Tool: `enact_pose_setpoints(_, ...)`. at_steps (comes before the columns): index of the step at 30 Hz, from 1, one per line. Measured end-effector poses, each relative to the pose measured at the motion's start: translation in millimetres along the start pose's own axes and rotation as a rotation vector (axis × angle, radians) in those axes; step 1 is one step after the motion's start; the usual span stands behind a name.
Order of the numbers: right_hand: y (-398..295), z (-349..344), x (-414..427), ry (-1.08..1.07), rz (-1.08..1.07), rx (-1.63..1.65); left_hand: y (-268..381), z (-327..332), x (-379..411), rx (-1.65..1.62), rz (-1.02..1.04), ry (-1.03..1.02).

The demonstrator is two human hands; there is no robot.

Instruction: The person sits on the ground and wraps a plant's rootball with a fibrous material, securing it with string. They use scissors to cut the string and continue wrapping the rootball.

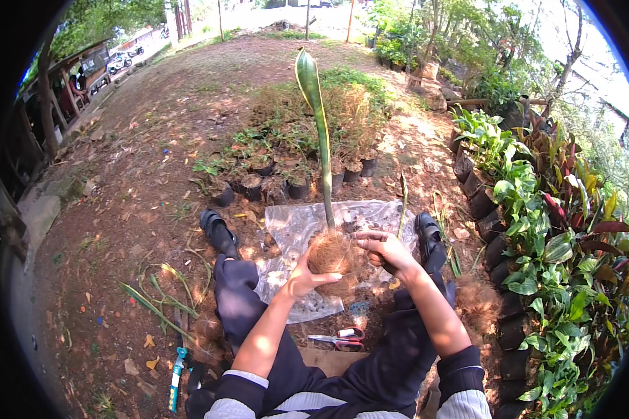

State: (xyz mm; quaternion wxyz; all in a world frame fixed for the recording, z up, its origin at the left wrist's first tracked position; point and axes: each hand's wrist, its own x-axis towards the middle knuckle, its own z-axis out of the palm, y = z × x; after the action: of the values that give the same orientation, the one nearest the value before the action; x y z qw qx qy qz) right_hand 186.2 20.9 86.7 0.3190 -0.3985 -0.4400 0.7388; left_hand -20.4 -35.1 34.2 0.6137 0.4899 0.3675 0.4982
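My left hand [310, 277] cups a ball of brown coconut-like fibre [331, 254] from its left side and front, the thumb lying across it. From the top of the ball rises a tall snake plant leaf [322, 141], green with yellow edges, nearly upright. At the ball's right, my right hand [385, 252] has its thumb and index finger pinched on a fine strand, barely visible. The ball is above a clear plastic sheet [288, 220] scattered with soil. Red-handled scissors [340, 339] lie between my legs.
Loose fibre [477, 304] lies right of my leg. At my left are cut leaves [160, 301] and a teal-handled tool [176, 379]. Ahead stand plants in black bags [299, 188]; a row of leafy potted plants [524, 251] borders the right side.
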Motion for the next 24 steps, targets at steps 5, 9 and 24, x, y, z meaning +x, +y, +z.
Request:
enact_pose_setpoints(5,7.8,6.4,4.5,0.072,-0.064,-0.328,-8.4,-3.1,-0.6,-0.017,0.022,-0.008)
enact_pose_setpoints(9,7.7,4.0,7.9,0.121,-0.203,-0.473,-5.8,-0.9,-0.2,-0.057,0.038,-0.031)
enact_pose_setpoints(24,-29.8,7.6,11.2,0.141,-0.342,-0.658,-4.6,0.4,-1.3,-0.093,0.07,-0.051)
